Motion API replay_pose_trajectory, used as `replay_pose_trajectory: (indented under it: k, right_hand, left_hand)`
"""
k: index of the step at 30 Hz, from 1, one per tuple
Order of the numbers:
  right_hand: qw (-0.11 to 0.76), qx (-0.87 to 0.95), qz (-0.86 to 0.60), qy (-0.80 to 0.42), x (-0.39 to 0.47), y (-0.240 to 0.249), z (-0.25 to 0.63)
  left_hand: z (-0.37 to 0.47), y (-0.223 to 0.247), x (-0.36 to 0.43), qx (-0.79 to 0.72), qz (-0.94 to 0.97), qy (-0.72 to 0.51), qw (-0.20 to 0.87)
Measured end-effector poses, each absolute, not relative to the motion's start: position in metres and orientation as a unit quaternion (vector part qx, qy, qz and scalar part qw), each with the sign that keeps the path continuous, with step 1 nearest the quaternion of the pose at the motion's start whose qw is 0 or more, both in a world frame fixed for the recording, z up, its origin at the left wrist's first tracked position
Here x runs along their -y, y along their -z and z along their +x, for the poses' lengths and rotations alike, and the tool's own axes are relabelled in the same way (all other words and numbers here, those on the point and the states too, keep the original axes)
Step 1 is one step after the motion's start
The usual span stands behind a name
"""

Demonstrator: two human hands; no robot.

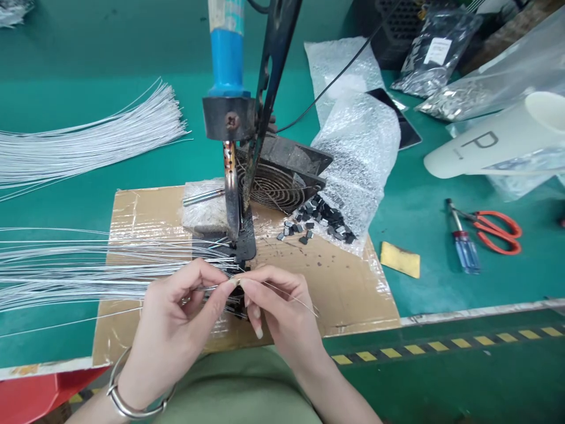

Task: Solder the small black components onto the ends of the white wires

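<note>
Small part (239, 282), one, left hand (179, 312), right hand (285, 309) both pinching, one screwdriver (465, 247)

Even, fairly bright light is falling across the scene; glare is spotting the bubble wrap (364, 153), and wide-angle distortion is stretching the edges.

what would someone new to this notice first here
Probably the blue-handled soldering iron, hanging tip-down above the cardboard. Next, the long white wires fanned across the left side, and the red-handled scissors beside a screwdriver at the right.
</note>
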State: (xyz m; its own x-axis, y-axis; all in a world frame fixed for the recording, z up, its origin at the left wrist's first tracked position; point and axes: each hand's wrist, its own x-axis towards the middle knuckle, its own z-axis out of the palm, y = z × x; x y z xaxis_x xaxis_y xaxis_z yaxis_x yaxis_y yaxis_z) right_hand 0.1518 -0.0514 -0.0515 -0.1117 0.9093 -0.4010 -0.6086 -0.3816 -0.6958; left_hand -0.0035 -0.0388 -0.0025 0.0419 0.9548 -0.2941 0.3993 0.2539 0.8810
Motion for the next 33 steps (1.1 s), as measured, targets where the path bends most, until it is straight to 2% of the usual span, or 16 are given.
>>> replay_pose_trajectory:
  k: [9,26,33]
  right_hand:
    - [0.499,0.151,-0.399,-0.754,0.048,0.05,0.154]
    - [0.545,0.11,-0.394,-0.732,0.052,0.054,0.141]
    - [0.549,0.115,-0.385,-0.733,0.049,0.055,0.142]
  left_hand:
    - [-0.006,0.0,0.036,-0.627,0.552,-0.265,0.483]
    - [0.001,0.02,0.046,-0.643,0.553,-0.348,0.399]
    - [0.003,0.017,0.042,-0.642,0.528,-0.356,0.426]
